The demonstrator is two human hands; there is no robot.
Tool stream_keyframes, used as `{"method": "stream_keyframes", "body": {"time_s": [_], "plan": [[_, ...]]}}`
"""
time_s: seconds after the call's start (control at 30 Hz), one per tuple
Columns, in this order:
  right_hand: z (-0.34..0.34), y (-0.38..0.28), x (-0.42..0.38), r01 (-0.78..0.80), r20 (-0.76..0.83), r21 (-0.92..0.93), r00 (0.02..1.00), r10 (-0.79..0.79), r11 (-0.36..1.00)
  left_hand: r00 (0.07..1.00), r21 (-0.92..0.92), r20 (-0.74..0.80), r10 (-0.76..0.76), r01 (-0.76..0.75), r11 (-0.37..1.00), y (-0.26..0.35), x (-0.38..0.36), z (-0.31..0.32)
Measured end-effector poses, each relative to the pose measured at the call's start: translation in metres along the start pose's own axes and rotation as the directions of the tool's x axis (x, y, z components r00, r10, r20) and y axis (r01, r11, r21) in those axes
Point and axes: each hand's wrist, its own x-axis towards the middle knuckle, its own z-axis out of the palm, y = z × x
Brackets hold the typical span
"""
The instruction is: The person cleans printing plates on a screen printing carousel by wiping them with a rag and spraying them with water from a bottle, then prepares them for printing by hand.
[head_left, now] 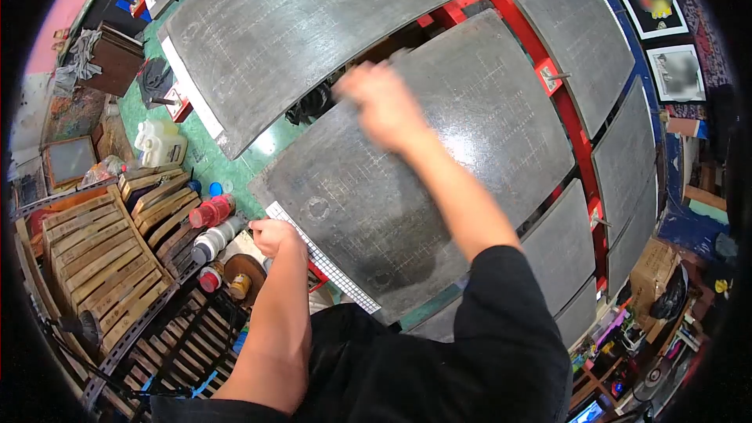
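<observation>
A large grey board (439, 188) lies flat in front of me, its surface marked with faint dotted lines and crosses. Over its far edge is my right hand (380, 106), smeared by motion. A small grey blur shows by its fingertips, too indistinct to name. My left hand (274, 236) is closed beside the board's left edge, near a white gridded strip (325, 260). Whatever it may hold is hidden by the fingers.
Another grey board (313, 12) lies beyond, across a gap with a dark bag (311, 103). Red metal rails (568, 121) run between the boards. At left stand wooden frames (102, 247), plastic jars (213, 211) and a white jug (159, 143). Pictures (675, 72) hang at right.
</observation>
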Motion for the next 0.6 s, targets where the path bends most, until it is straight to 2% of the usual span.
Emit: {"method": "stream_keyframes", "body": {"time_s": [0.03,0.07,0.1,0.13,0.2,0.23,0.27,0.3,0.33,0.37,0.4,0.43,0.47,0.5,0.53,0.57,0.6], "plan": [[0.014,-0.04,-0.009,0.049,0.16,0.093,0.985,-0.063,0.994,1.0,-0.003,-0.006,-0.008,0.008,1.0,-0.002,0.001,0.001],[0.029,-0.069,-0.026,0.08,0.157,0.35,0.977,-0.143,0.933,1.0,-0.013,-0.01,-0.016,0.016,1.0,0.0,0.002,0.003],[0.031,-0.097,-0.041,0.018,0.154,0.512,0.982,-0.113,0.859,1.0,-0.016,-0.01,-0.022,0.022,1.0,0.002,-0.001,0.001],[0.013,-0.118,-0.041,-0.118,0.196,0.659,0.98,-0.018,0.743,1.0,-0.027,-0.013,-0.001,0.001,1.0,0.005,-0.007,-0.004],[-0.004,-0.116,-0.051,-0.119,-0.044,0.576,0.983,0.176,0.808,1.0,-0.031,-0.02,0.005,-0.005,1.0,0.003,-0.007,-0.006],[-0.022,-0.12,-0.052,-0.278,0.031,0.879,0.845,0.534,0.388,1.0,-0.045,-0.012,0.029,-0.029,0.999,0.0,-0.004,-0.004],[-0.046,-0.103,-0.046,-0.214,-0.107,0.894,0.75,0.652,0.393,0.998,-0.062,-0.003,0.055,-0.055,0.997,-0.001,-0.003,-0.002],[-0.066,-0.071,-0.046,-0.187,-0.262,0.84,0.681,0.684,0.509,0.999,-0.083,-0.033,0.027,-0.03,0.996,0.002,-0.005,-0.002],[-0.081,-0.032,-0.056,-0.278,-0.342,0.771,0.579,0.74,0.573,0.999,-0.083,-0.034,0.022,-0.024,0.996,0.004,-0.007,-0.003],[-0.093,0.013,-0.073,-0.5,-0.502,0.508,0.49,0.713,0.702,1.0,-0.068,-0.014,0.023,-0.024,0.997,0.005,-0.008,-0.005],[-0.105,0.048,-0.094,-0.643,-0.5,0.226,0.568,0.654,0.732,1.0,-0.053,0.008,0.026,-0.026,0.998,0.005,-0.009,-0.007],[-0.114,0.07,-0.109,-0.711,-0.471,-0.082,0.646,0.601,0.699,0.999,-0.087,0.03,0.012,-0.01,0.996,0.003,-0.005,-0.005],[-0.116,0.075,-0.116,-0.709,-0.473,-0.082,0.646,0.599,0.701,0.999,-0.091,0.031,0.013,-0.01,0.996,0.004,-0.006,-0.005],[-0.116,0.078,-0.124,-0.699,-0.49,-0.349,0.704,0.514,0.624,1.0,-0.062,0.024,0.01,-0.009,0.998,0.004,-0.006,-0.006],[-0.117,0.078,-0.126,-0.644,-0.477,-0.587,0.765,0.433,0.491,1.0,-0.032,0.015,0.007,-0.007,0.999,0.005,-0.006,-0.006],[-0.123,0.08,-0.127,-0.579,-0.42,-0.663,0.813,0.404,0.475,1.0,-0.032,0.012,0.006,-0.006,0.999,0.005,-0.007,-0.006],[-0.12,0.083,-0.127,-0.58,-0.418,-0.662,0.811,0.409,0.474,1.0,-0.038,0.01,0.014,-0.014,0.999,0.006,-0.008,-0.007]]}}
